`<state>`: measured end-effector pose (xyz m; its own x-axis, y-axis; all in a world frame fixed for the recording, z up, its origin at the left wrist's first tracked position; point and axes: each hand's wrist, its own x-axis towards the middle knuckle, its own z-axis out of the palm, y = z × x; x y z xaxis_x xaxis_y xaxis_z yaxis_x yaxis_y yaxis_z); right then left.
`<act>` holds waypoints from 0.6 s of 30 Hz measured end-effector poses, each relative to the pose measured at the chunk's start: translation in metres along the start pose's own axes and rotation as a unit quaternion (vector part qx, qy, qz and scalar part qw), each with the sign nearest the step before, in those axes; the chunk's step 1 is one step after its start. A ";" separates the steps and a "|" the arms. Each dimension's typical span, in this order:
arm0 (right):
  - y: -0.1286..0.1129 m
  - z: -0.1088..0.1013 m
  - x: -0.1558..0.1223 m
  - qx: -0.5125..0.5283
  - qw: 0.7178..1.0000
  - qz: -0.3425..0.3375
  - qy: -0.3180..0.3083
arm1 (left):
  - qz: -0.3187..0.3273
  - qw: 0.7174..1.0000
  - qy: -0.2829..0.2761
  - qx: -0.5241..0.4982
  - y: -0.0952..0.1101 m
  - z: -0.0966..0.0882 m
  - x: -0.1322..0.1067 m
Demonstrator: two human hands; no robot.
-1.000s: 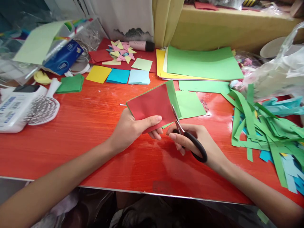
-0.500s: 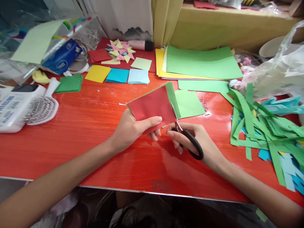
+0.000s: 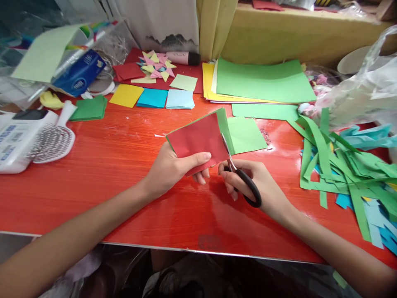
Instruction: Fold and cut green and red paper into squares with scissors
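The red paper square (image 3: pixel 198 138) is held up over the desk (image 3: pixel 161 219), pinched by the left hand (image 3: pixel 170 167), whose thumb presses flat on its face near the lower edge while the fingers curl underneath. A green paper sheet (image 3: pixel 225 129) sits against the back of the square and shows past its right and upper edges. The right hand (image 3: pixel 262 182) is just beside, to the right of the square and slightly below it, closed around the handle loops of the black-handled scissors (image 3: pixel 248 179); their blades point up and away along the right edge of the red square, touching the papers there. How far the blades are parted cannot be told. A light green paper piece (image 3: pixel 249 134) lies on the desk beyond the blades, and a heap of green paper strips (image 3: pixel 353 165) is well apart on the right.

Compared with a second ago, the scissors' handles and the right hand have shifted a little toward the left hand, whose grip on the papers looks unchanged.
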<state>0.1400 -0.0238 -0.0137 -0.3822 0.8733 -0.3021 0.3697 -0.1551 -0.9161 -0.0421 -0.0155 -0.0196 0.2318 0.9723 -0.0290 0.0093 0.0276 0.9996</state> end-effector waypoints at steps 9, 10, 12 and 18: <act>0.001 0.001 0.000 0.007 1.000 0.011 0.006 | 0.003 1.000 -0.002 0.013 -0.001 -0.001 0.000; 0.001 0.001 0.001 0.007 1.000 0.010 0.004 | 0.004 1.000 -0.002 0.014 -0.001 -0.001 0.001; 0.002 0.001 0.001 0.007 1.000 0.008 0.002 | 0.004 1.000 -0.003 0.016 -0.001 -0.001 0.001; 0.002 0.001 -0.001 0.004 1.000 -0.002 0.002 | 0.008 1.000 -0.009 0.014 0.000 0.000 0.000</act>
<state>0.1403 -0.0251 -0.0159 -0.3803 0.8760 -0.2966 0.3614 -0.1544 -0.9196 -0.0425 -0.0150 -0.0195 0.2499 0.9682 -0.0123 0.0317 0.0045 0.9995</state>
